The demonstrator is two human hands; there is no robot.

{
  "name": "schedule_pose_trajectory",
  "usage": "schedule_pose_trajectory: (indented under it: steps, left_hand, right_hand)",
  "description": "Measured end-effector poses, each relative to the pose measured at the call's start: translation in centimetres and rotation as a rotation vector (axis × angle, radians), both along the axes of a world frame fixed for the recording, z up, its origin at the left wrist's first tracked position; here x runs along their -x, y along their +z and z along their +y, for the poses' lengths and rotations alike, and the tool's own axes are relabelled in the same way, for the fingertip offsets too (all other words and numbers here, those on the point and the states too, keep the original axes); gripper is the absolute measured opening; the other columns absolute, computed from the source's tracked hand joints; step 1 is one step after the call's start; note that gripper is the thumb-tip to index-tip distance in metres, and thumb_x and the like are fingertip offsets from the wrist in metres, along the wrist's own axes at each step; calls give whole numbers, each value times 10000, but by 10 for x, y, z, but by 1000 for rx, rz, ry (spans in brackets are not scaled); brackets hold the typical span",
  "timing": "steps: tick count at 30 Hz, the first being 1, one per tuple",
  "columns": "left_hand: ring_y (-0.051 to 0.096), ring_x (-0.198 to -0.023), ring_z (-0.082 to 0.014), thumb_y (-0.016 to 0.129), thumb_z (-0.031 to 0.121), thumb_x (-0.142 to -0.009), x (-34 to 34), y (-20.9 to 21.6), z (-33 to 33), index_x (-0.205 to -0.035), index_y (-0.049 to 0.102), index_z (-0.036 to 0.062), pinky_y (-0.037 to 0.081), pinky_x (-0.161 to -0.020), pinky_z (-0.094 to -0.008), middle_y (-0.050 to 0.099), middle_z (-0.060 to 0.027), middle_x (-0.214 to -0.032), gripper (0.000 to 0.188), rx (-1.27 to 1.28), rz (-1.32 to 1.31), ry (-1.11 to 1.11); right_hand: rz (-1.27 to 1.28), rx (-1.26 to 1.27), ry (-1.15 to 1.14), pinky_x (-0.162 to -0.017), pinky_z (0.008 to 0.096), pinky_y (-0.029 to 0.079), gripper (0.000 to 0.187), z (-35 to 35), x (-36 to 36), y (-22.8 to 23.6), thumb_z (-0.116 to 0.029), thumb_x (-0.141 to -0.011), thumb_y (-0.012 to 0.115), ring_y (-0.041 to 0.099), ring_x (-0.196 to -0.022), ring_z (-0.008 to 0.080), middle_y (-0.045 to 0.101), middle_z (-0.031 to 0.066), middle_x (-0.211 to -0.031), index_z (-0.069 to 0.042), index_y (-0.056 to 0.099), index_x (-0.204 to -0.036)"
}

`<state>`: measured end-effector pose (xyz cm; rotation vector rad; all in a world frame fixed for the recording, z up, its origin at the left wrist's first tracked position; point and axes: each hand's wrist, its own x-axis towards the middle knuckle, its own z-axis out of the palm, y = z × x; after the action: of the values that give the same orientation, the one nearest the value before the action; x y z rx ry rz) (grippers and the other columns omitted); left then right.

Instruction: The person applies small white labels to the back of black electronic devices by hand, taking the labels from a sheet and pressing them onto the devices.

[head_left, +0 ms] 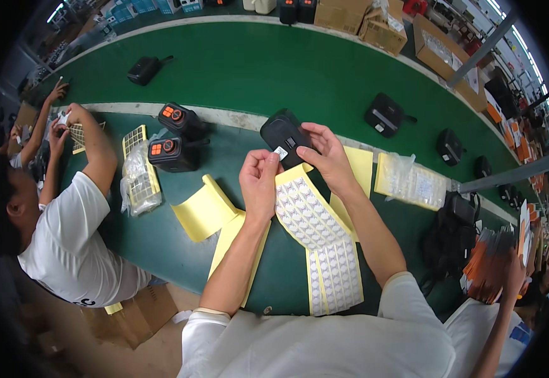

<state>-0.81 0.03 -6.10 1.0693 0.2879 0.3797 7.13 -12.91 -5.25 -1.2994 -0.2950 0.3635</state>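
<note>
My right hand (326, 157) grips a black box-shaped device (280, 126) with rounded corners, its thumb pressed on the face turned toward me. Beside the device's lower edge, my left hand (260, 183) pinches a small white sticker (280, 153) between thumb and fingertips. I cannot tell whether the sticker touches the device. Under my hands lies a long sheet of stickers (312, 217) on yellow backing, bent in the middle and reaching the near table edge. A curled yellow backing sheet (202, 211) is to the left, partly behind my left forearm.
Two black devices with orange buttons (175, 154) stand left of my hands. A plastic-wrapped sheet pack (411, 181) lies right. Beyond runs a green belt (255, 63) carrying black devices (384, 114). A co-worker (73, 233) sits at left; another person's arm (507, 302) is at right.
</note>
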Motion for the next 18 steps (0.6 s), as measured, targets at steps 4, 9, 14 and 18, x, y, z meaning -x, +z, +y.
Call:
schedule_pose_trajectory:
  steps: [4, 9, 14, 18]
  left_hand:
    - [455, -564, -21, 549, 115, -944, 1, -2, -2, -882, 542, 31, 352, -495, -176, 544, 10, -690, 105, -53, 23, 31]
    - [451, -560, -17, 554, 114, -940, 0, -5, -2, -879, 547, 29, 348, -494, -174, 546, 16, -683, 105, -68, 36, 41]
    - [446, -556, -11, 568, 89, -929, 0, -6, -2, -886, 521, 29, 335, -484, -173, 551, 15, -674, 87, -55, 48, 41]
    - [442, -553, -9, 569, 90, -929, 0, -7, -1, -874, 514, 33, 331, -481, -173, 552, 14, -674, 97, -62, 48, 38]
  right_hand:
    - [-4, 48, -5, -895, 281, 455, 549, 1, 8, 0, -84, -777, 726, 550, -1037, 150, 554, 117, -1153, 4, 444, -1240]
    - [-23, 57, -20, -852, 269, 474, 552, 1, 8, -9, -80, -770, 737, 568, -995, 144, 565, 103, -1134, -14, 452, -1237]
    - [-12, 59, -16, -843, 269, 479, 557, 1, 8, -8, -80, -763, 746, 573, -982, 144, 566, 100, -1124, -15, 454, -1233]
    - [-19, 85, -20, -845, 278, 480, 561, 1, 9, -7, -80, -760, 749, 576, -978, 154, 565, 102, -1119, -26, 454, -1235]
